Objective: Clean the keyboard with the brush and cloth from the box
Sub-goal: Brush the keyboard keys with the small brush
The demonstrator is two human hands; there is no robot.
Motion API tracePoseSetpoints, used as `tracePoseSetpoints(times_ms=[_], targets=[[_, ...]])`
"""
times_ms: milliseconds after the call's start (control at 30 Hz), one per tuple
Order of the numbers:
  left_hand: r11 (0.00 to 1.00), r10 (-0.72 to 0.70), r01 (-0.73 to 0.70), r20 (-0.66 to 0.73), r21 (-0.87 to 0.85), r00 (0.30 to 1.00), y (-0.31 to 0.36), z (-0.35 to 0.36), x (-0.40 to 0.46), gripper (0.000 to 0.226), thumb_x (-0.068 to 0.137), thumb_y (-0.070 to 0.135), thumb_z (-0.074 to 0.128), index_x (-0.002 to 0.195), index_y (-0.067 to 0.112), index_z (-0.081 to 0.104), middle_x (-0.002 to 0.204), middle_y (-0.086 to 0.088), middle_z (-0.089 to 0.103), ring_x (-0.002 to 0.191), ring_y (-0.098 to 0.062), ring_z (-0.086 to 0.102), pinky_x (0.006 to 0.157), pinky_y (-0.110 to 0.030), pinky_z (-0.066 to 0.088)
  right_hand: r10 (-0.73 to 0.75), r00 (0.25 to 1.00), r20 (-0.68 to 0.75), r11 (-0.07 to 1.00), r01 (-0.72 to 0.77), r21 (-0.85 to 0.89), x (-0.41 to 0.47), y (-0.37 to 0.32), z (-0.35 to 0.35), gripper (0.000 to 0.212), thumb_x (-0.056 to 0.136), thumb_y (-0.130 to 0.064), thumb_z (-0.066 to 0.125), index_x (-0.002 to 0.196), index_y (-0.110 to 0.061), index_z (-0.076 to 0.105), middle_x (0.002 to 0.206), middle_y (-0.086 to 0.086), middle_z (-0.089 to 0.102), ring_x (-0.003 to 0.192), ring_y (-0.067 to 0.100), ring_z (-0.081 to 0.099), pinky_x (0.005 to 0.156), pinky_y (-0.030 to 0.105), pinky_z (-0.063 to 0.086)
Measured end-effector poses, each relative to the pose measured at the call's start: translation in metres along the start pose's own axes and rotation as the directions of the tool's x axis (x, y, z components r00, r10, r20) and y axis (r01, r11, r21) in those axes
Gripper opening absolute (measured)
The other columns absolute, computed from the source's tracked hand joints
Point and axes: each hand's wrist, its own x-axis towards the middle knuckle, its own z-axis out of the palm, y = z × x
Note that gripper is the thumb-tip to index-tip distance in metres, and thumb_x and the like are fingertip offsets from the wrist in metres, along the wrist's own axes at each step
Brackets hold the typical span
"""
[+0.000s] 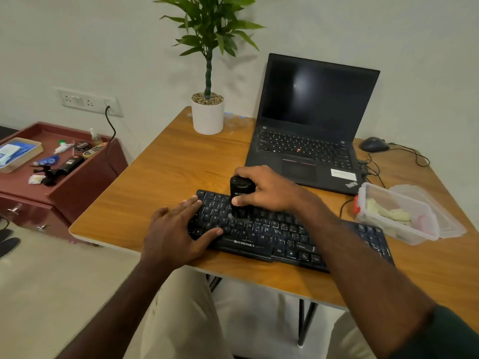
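A black keyboard (272, 237) lies on the wooden table (166, 172), near its front edge. My right hand (269, 190) grips a black cylindrical brush (241, 198) that stands upright, its lower end on the keys in the keyboard's upper left area. My left hand (178, 231) lies flat with fingers spread on the keyboard's left end, thumb on the lower keys. To the right stands a clear plastic box (396, 216) holding a pale yellow cloth (388, 212). My right forearm hides part of the keyboard's right half.
An open black laptop (311, 125) sits behind the keyboard, a mouse (374, 144) with trailing cables at its right. A potted plant (208, 112) stands at the table's back edge. The box's lid (445, 216) lies beside the box. A maroon cabinet (51, 172) with small items is at left.
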Motion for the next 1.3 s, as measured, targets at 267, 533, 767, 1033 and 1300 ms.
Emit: tracePoseSetpoints(times_ms=[267, 533, 767, 1033, 1300], targets=[[0.999, 0.029, -0.029, 0.009, 0.034, 1.000, 0.001, -0.001, 0.000, 0.090, 0.078, 0.085, 0.041, 0.136, 0.018, 0.058, 0.143, -0.002, 0.056, 0.131, -0.017, 0.054, 0.107, -0.051, 0.039, -0.058, 0.976, -0.211, 0.992, 0.081, 0.100, -0.002, -0.005, 0.006, 0.025, 0.087, -0.030, 0.078, 0.097, -0.021, 0.058, 0.087, -0.004, 0.064, 0.079, 0.012, 0.063, 0.066, 0.028, 0.052], [0.998, 0.036, -0.036, 0.008, 0.055, 0.999, 0.001, -0.002, 0.000, 0.090, 0.078, 0.085, 0.040, 0.137, 0.019, 0.056, 0.143, 0.001, 0.056, 0.126, -0.018, 0.057, 0.105, -0.048, 0.040, -0.030, 0.998, -0.053, 0.999, 0.028, -0.032, -0.029, 0.020, -0.011, 0.026, 0.086, -0.029, 0.079, 0.085, -0.033, 0.053, 0.082, -0.009, 0.060, 0.074, 0.007, 0.060, 0.065, 0.030, 0.048], [0.998, 0.040, -0.040, 0.013, 0.057, 0.999, 0.001, -0.001, 0.001, 0.092, 0.079, 0.086, 0.037, 0.138, 0.019, 0.056, 0.143, -0.001, 0.056, 0.125, -0.019, 0.058, 0.105, -0.049, 0.041, -0.018, 0.977, -0.212, 0.996, 0.036, 0.081, -0.033, 0.021, -0.015, 0.025, 0.085, -0.027, 0.080, 0.097, -0.018, 0.061, 0.089, -0.001, 0.066, 0.084, 0.016, 0.064, 0.071, 0.029, 0.052], [0.995, 0.045, -0.046, 0.012, 0.084, 0.999, 0.002, -0.001, 0.002, 0.089, 0.080, 0.084, 0.038, 0.135, 0.018, 0.057, 0.141, 0.000, 0.058, 0.122, -0.020, 0.061, 0.101, -0.046, 0.042, 0.009, 0.992, -0.126, 0.997, 0.001, 0.081, -0.050, 0.028, -0.008, 0.024, 0.088, -0.026, 0.077, 0.102, -0.019, 0.060, 0.093, -0.004, 0.066, 0.085, 0.010, 0.065, 0.069, 0.024, 0.051], [0.994, 0.044, -0.045, 0.015, 0.095, 0.999, 0.000, 0.001, 0.002, 0.090, 0.080, 0.086, 0.034, 0.136, 0.018, 0.056, 0.142, 0.000, 0.058, 0.122, -0.019, 0.060, 0.101, -0.047, 0.042, 0.121, 0.990, -0.075, 0.992, -0.124, -0.032, -0.082, 0.052, -0.049, 0.021, 0.080, -0.019, 0.082, 0.084, -0.021, 0.062, 0.082, -0.002, 0.064, 0.074, 0.015, 0.061, 0.067, 0.034, 0.047]])
